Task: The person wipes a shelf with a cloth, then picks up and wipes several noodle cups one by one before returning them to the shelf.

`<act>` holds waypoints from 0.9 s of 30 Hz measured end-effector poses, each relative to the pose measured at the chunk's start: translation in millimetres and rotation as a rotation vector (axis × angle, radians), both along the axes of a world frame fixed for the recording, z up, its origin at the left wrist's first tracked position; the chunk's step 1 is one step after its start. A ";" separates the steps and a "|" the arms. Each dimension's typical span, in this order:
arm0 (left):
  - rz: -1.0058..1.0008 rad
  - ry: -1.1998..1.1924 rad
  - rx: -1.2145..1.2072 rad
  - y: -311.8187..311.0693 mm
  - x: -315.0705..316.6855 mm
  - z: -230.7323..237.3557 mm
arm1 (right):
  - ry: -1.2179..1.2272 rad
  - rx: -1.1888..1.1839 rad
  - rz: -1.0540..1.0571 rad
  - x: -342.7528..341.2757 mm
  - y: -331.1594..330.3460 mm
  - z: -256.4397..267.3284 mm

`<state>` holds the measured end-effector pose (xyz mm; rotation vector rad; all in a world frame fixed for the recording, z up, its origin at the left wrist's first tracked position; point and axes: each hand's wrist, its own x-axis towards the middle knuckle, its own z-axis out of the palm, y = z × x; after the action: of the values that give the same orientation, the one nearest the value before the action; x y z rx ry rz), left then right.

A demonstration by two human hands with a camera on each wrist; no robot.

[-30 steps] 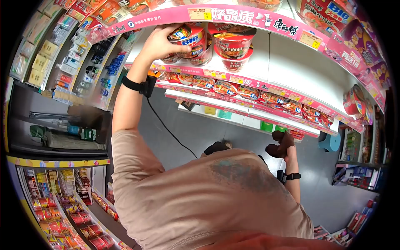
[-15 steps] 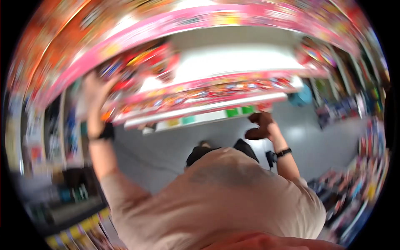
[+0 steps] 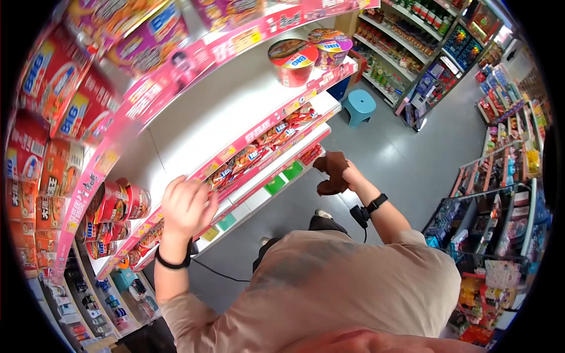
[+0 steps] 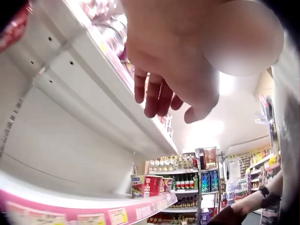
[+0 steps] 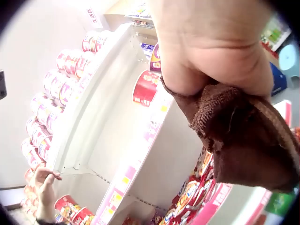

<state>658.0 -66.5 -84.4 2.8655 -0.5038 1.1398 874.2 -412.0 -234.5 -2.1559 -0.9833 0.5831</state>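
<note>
My left hand (image 3: 187, 206) hovers in front of the white shelf (image 3: 194, 112), away from the instant noodle bowls, with nothing in it. In the left wrist view its fingers (image 4: 153, 96) hang loosely. Down at my right side, my right hand (image 3: 354, 175) grips a brown cloth (image 3: 333, 172). The cloth droops from that hand in folds, and in the right wrist view it hides the fingers. Red noodle bowls (image 3: 110, 203) are stacked at the shelf's left end. A red bowl (image 3: 293, 63) and a purple bowl (image 3: 329, 48) stand at its right end.
Packets of noodles (image 3: 253, 153) line the tier below. More noodle bowls (image 3: 44, 76) fill the shelf above, behind a pink price strip (image 3: 194, 65). A blue stool (image 3: 360, 106) stands on the floor past the shelf's end. Display racks (image 3: 482, 223) flank my right side.
My left hand has let go of the noodle bowl, which stays with the stack at the left end, and moved away. The view has swung right. The right hand keeps the cloth.
</note>
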 end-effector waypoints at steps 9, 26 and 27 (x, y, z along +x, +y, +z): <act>0.380 0.254 -0.201 -75.9 257.6 -16.1 | 0.921 0.602 -0.778 76.1 -208.4 -151.4; 0.962 0.713 -0.518 -128.7 427.0 -18.1 | 0.969 0.845 -1.113 108.1 -340.4 -128.5; 0.952 0.673 -0.522 -123.7 423.7 -20.9 | 0.937 0.794 -0.905 118.5 -345.1 -137.2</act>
<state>1081.7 -190.3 -105.3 2.6918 1.0801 0.1395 992.7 -757.1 -371.7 -1.1503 0.2830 0.5097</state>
